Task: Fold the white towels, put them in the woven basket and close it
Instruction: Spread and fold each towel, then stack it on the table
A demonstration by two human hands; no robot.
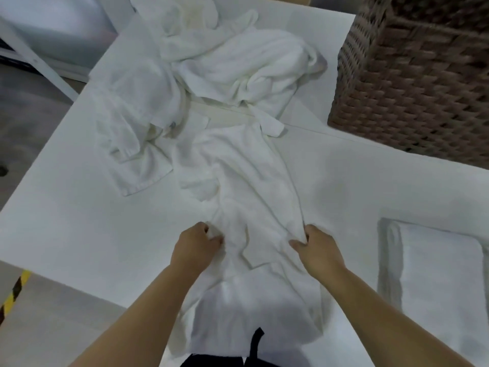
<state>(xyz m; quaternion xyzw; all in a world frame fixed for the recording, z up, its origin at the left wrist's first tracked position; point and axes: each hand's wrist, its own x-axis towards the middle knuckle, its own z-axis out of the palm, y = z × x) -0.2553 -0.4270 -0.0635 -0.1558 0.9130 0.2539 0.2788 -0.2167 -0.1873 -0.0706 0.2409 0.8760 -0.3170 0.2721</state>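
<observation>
A rumpled white towel (246, 186) stretches out left of the woven basket (412, 75). The left hand (195, 245) and right hand (317, 247) each pinch its near part (fingers curled into cloth), one per side.

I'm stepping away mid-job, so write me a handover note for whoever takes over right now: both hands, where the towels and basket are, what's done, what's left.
Left hand pinches the stretched towel near its left edge.
Right hand grips the same towel's right edge.
That towel lies rumpled lengthwise on the table, near end over the edge.
Unfolded towels heaped at the far side; one folded towel at the right; woven basket far right, lid and contents not visible.
Done: one towel folded. Left: fold the rest, fill the basket, close it.
</observation>
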